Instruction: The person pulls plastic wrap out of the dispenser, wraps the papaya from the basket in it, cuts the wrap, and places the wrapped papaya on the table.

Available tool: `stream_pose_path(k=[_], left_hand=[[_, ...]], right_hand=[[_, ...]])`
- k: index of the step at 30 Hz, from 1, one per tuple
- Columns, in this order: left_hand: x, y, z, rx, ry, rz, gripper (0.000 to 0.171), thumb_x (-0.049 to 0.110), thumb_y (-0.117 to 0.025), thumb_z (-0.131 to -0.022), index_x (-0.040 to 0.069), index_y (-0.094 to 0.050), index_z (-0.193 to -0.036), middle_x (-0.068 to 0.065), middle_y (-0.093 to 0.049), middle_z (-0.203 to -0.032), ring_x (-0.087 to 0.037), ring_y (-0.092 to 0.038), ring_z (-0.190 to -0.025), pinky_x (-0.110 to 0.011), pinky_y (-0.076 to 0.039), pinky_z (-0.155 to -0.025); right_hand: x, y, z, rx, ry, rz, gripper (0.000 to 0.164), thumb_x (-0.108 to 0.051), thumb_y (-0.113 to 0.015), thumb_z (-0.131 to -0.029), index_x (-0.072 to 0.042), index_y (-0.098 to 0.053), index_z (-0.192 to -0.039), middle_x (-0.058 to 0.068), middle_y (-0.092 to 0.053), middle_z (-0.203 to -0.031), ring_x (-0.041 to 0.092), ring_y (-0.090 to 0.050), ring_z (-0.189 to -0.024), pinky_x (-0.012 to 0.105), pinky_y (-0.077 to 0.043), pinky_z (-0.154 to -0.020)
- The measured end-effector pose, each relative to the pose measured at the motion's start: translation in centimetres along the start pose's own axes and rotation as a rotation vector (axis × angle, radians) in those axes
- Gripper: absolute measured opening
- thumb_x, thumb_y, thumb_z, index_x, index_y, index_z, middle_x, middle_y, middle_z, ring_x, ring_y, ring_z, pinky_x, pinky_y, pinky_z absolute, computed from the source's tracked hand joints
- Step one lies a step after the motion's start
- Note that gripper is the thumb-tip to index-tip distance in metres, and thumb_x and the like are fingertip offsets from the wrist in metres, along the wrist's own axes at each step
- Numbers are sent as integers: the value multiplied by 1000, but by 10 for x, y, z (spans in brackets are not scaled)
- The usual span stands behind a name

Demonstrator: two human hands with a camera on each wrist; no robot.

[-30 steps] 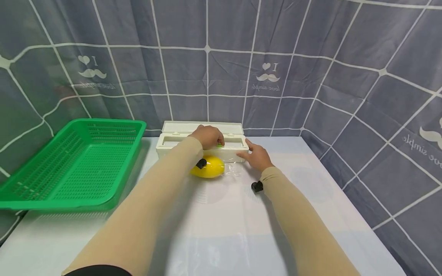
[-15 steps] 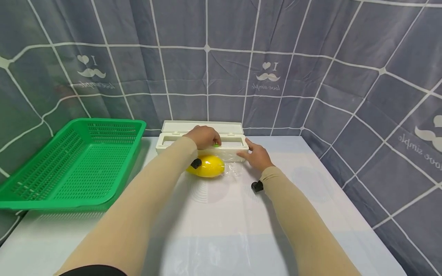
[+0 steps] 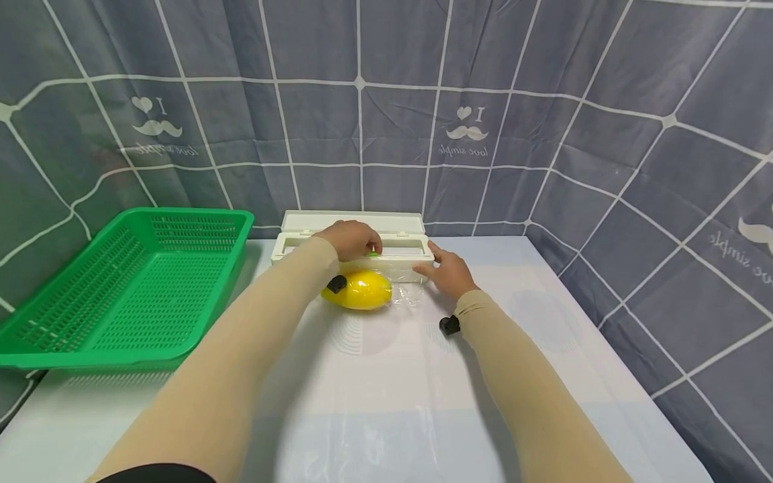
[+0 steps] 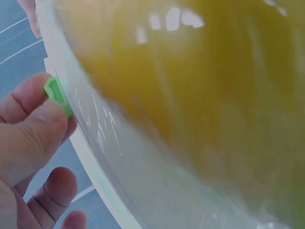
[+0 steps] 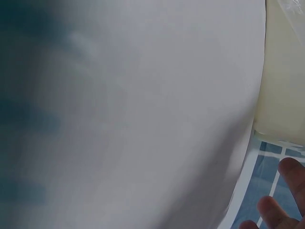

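The left hand (image 3: 349, 239) pinches a small green clip (image 4: 56, 95) between thumb and forefinger; its other fingers in sight hang loosely bent. The clip stands at the front rim of the white box (image 3: 401, 261), left of the right hand. The right hand (image 3: 449, 272), at four o'clock from the left, holds the box's right end, thumb against the front face and a finger along the end; the right wrist view catches its fingertips spaced apart, near a corner.

The box lies lengthwise from nine to three o'clock, with its lid (image 3: 392, 221) tipped back at twelve. At six o'clock, just before the box, sits a glossy yellow thing (image 3: 365, 290), lemon-shaped, its left end partly behind the black camera (image 3: 336, 284) on the left wrist. Clear film (image 3: 407, 295) lies crumpled at its three o'clock, below the box front.

Sleeves (image 3: 266, 335) in beige cover both arms. Out at nine o'clock is a green basket (image 3: 90, 360), well apart from the box, on the pale table (image 3: 386, 396). Grey cloth (image 3: 326, 47) with white grid lines hangs behind, from ten round to three o'clock.
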State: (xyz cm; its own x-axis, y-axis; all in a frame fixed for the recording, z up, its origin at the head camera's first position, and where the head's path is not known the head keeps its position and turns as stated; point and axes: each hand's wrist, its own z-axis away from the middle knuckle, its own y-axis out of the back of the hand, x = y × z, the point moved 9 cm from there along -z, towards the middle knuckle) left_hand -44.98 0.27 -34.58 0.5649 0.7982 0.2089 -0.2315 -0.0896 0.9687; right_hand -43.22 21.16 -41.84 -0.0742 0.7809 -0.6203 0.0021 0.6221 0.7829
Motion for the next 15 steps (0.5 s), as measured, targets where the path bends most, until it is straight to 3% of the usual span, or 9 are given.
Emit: stream_pose_path(k=[9, 15], left_hand=[[-16, 4, 14, 1, 14, -21, 23, 14, -63, -105, 24, -77, -119, -1, -73, -124, -22, -64, -111, -46, -48, -110], [-17, 6, 21, 26, 4, -12, 24, 12, -64, -103, 23, -78, -119, -1, -74, -121, -23, -64, -108, -46, -49, -108]], right_hand=[[0, -1, 0, 1, 8, 12, 88, -51, -72, -97, -23, -28, -167, 26, -54, -154, 40, -53, -142, 54, -41, -121], [0, 0, 1, 0, 11, 16, 87, -52, -72, -97, -23, -28, -167, 26, -53, -155, 40, -53, -143, 53, -40, -121]])
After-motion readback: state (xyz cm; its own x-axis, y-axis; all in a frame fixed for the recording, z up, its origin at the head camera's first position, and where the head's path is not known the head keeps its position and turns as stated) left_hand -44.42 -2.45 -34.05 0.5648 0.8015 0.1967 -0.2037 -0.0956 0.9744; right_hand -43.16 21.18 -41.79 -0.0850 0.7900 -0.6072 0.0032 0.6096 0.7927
